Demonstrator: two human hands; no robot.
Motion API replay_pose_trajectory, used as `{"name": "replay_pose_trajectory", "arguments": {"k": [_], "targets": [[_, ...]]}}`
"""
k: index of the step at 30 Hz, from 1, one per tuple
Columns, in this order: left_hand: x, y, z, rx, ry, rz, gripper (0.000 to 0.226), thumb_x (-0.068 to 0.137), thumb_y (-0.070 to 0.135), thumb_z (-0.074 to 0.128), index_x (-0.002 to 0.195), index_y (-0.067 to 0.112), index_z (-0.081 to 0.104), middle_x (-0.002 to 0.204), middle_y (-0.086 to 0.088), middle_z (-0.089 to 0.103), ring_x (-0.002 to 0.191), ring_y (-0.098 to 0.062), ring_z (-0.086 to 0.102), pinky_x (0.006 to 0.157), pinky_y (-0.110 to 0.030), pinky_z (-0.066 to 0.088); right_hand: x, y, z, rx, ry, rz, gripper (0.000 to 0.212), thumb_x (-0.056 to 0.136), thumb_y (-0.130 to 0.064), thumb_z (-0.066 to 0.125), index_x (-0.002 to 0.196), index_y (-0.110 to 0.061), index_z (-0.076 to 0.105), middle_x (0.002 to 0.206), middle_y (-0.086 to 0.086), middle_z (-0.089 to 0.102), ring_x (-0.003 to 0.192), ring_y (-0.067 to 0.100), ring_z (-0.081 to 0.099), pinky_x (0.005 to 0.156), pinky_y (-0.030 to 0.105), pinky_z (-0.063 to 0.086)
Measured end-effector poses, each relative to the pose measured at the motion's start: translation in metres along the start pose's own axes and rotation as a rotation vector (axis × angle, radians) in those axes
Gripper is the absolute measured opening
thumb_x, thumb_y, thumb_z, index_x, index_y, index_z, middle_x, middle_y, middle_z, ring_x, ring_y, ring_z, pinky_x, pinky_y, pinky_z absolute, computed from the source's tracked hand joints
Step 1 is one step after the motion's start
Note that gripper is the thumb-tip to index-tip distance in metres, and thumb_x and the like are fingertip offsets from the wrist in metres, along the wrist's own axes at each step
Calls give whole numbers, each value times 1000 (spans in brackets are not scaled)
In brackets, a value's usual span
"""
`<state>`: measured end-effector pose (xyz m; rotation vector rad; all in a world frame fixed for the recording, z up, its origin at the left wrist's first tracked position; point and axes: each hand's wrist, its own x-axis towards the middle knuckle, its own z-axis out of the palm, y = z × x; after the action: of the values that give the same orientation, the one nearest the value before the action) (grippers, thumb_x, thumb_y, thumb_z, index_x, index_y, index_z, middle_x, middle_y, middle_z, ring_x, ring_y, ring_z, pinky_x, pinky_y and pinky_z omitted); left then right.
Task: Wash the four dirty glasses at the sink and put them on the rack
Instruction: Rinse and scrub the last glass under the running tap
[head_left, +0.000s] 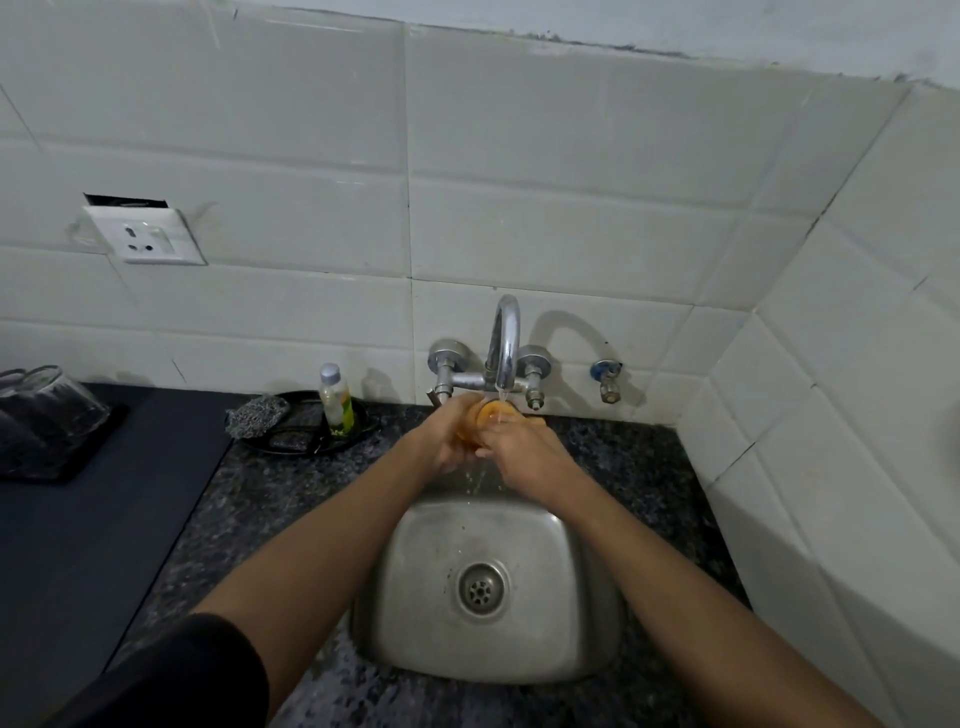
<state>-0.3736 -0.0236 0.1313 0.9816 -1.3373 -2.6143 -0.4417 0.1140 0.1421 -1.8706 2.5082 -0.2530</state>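
Both forearms reach over the sink (415, 597), left hand (451, 434) and right hand (524, 452) fingers wrapped around one glass (492, 415) under the tap (505, 338).

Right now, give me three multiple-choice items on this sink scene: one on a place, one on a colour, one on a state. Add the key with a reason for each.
1. Where is the soap bottle?
A. In the sink bowl
B. On the dark tray left of the tap
C. On the wall socket

2. What colour does the glass under the tap look?
A. Blue
B. Green
C. Orange

3. What is the state of the tap?
A. Running
B. Off
C. Broken off

Key: 1 B, the bottle stands on the tray beside the scrubber. 2 C, the glass held by the left hand and right hand shows orange. 3 A, a stream falls from the spout onto the glass and drips toward the sink.
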Motion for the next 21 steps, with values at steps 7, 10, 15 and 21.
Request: {"name": "replay_pose_trajectory", "arguments": {"k": [7,10,15,21], "targets": [[2,-3,-2,-133,-13,68,29,102,25,47,103,3,67,86,-11,67,78,-22,62,72,-32,47,2,-12,1,443,69,184,26,107,-33,50,122,-24,69,104,3,70,90,19,65,82,40,56],[-3,1,-2,-40,13,17,30,103,30,50,94,8,69,77,-9,66,66,-20,61,52,-28,48,-1,-4,2,67,-15,68,24,103,-26,59,126,-26,65,113,1,69,98,21,66,86,41,58],[-4,-2,-4,-97,54,98,19,100,21,50,92,10,63,79,-7,66,71,-20,65,68,-32,53,2,-20,4,541,59,193,26,108,-32,50,118,-20,70,97,-3,67,84,11,63,79,35,54],[-8,0,-1,-68,17,-5,32,103,28,47,83,9,64,70,-7,61,55,-18,54,40,-22,36,1,-10,-3,-14,-40,26,24,104,-28,58,126,-21,66,125,4,63,106,24,64,89,42,56]]}}
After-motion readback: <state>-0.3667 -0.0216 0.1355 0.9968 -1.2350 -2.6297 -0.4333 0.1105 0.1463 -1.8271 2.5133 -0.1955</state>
